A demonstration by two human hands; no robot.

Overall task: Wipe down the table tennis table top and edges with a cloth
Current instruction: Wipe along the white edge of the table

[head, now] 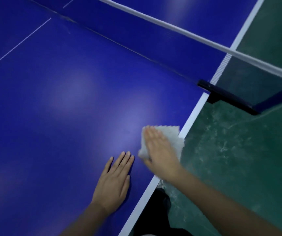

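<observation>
White cloth pinned under the right hand, fingers straight and together, palm pressing down on the table top beside its white edge. Just left of it, clear of the cloth: left hand, flat, fingers barely spread.

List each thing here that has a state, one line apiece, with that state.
cloth: spread flat on the table top, reaching the white side edge, pressed under the right hand.
right hand: fingers straight, pressing the cloth; motion-blurred.
left hand: flat, palm down on the blue surface, holding nothing.
table top: glossy, showing light reflections.
net: strung taut across the table.
net clamp: fixed on the side edge.
</observation>
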